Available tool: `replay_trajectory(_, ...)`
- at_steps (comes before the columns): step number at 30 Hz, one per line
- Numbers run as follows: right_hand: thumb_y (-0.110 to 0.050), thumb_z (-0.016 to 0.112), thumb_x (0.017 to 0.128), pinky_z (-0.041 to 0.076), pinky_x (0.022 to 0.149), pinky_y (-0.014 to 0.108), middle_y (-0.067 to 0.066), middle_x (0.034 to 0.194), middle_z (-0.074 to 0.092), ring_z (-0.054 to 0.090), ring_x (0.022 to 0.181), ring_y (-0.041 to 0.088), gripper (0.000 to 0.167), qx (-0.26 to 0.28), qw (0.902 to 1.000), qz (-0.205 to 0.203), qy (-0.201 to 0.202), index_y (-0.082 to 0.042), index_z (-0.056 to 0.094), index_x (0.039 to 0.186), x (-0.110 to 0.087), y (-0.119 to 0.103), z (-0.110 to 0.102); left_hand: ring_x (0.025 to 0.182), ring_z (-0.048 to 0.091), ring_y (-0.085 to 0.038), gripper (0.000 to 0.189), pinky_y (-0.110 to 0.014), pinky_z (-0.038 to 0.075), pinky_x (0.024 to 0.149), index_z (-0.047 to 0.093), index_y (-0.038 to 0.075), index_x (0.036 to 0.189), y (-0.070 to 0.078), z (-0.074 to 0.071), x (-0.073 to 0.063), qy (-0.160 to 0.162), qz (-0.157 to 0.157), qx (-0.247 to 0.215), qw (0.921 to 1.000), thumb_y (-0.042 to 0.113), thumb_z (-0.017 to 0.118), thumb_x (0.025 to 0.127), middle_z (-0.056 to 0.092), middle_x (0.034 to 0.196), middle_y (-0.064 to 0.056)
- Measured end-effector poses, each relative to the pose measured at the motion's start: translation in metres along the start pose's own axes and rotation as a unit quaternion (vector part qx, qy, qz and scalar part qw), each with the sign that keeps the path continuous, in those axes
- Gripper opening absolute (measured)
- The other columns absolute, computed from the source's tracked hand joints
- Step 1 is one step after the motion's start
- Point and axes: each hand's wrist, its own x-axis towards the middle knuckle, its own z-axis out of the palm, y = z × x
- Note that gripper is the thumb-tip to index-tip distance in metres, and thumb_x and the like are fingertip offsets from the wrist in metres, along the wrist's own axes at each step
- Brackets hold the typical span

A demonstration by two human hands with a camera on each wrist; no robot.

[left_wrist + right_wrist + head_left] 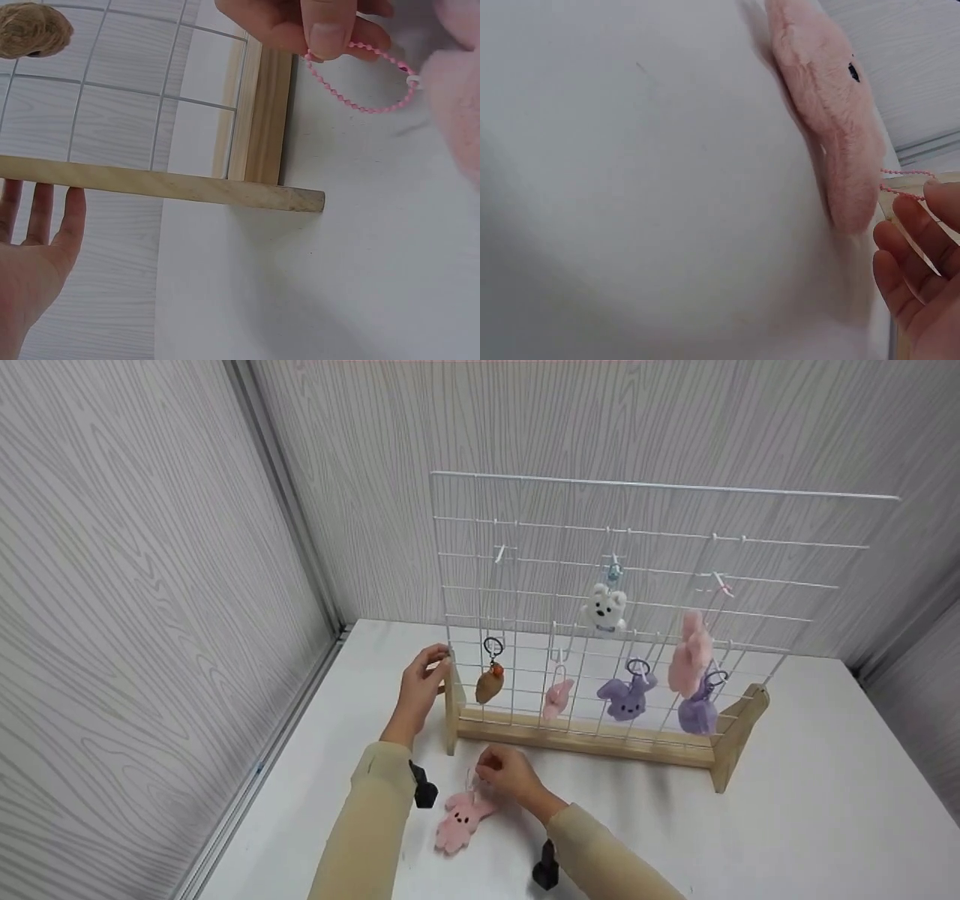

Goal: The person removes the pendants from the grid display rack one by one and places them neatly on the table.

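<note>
A pink plush rabbit keychain (pixel 459 823) lies face up on the white table. My right hand (pixel 510 774) pinches its pink bead chain (pixel 360 109) between thumb and index finger, the loop drawn out from the toy. At the left end of the wire grid rack (pixel 525 727), my left hand (pixel 421 686) touches the wooden side post (pixel 225 193); several fingertips rest against its outer face in the left wrist view. That hand's thumb is out of sight there. In the right wrist view the plush (pixel 829 112) is seen side-on, beside the right fingers.
On the rack's hooks hang a brown plush (pixel 490 684), a white bear (pixel 604 609), a small pink plush (pixel 557 700), a larger pink one (pixel 691 655) and two purple ones (pixel 627 699). An upper-left hook (pixel 501 554) holds nothing. Walls stand behind and left.
</note>
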Motion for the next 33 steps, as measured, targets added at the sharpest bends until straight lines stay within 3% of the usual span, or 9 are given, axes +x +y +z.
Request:
replay_trajectory(10, -0.006, 0.065, 0.086, 0.047, 0.059, 0.027, -0.001, 0.077, 0.057, 0.054, 0.07, 0.013, 0.005, -0.01, 0.9998, 0.002, 0.018, -0.009, 0.062, 0.085, 0.0, 0.005, 0.0, 0.107, 0.054, -0.022, 0.026, -0.041, 0.049, 0.082, 0.056, 0.017, 0.121, -0.005, 0.004, 0.001, 0.021, 0.023, 0.005, 0.9995, 0.023, 0.054, 0.096, 0.054, 0.12, -0.005)
replay_trajectory(18, -0.007, 0.065, 0.086, 0.047, 0.059, 0.026, 0.001, 0.079, 0.057, 0.054, 0.07, 0.014, 0.003, -0.004, 0.9996, 0.019, 0.02, -0.007, 0.063, 0.089, -0.003, 0.003, -0.005, 0.106, 0.054, -0.021, 0.026, -0.041, 0.049, 0.082, 0.055, 0.018, 0.122, -0.005, 0.003, 0.001, 0.023, 0.018, 0.002, 0.9996, 0.022, 0.054, 0.096, 0.053, 0.12, -0.004)
replay_trajectory(23, -0.007, 0.064, 0.087, 0.047, 0.059, 0.027, 0.001, 0.08, 0.058, 0.053, 0.071, 0.014, 0.004, 0.001, 0.9996, -0.01, 0.026, -0.007, 0.064, 0.09, -0.006, -0.002, -0.009, 0.107, 0.054, -0.021, 0.027, -0.041, 0.049, 0.083, 0.055, 0.017, 0.122, -0.003, 0.003, 0.001, 0.02, 0.017, 0.001, 0.9997, 0.023, 0.054, 0.096, 0.053, 0.121, -0.004)
replay_trajectory(30, -0.008, 0.065, 0.087, 0.047, 0.06, 0.025, -0.001, 0.08, 0.058, 0.053, 0.073, 0.013, 0.017, -0.021, 0.9982, -0.046, 0.032, 0.001, 0.064, 0.101, -0.018, -0.014, -0.015, 0.108, 0.053, -0.021, 0.028, -0.041, 0.048, 0.084, 0.055, 0.018, 0.123, -0.003, 0.002, 0.001, 0.014, 0.01, 0.005, 0.9998, 0.023, 0.053, 0.096, 0.052, 0.122, -0.004)
replay_trajectory(33, -0.008, 0.065, 0.087, 0.048, 0.06, 0.025, -0.002, 0.08, 0.059, 0.054, 0.072, 0.013, 0.014, -0.019, 0.997, -0.066, 0.035, -0.002, 0.065, 0.1, -0.024, -0.019, -0.017, 0.109, 0.052, -0.022, 0.027, -0.041, 0.048, 0.084, 0.055, 0.018, 0.123, -0.003, 0.002, 0.0, 0.013, 0.009, 0.005, 0.9999, 0.023, 0.053, 0.096, 0.052, 0.123, -0.004)
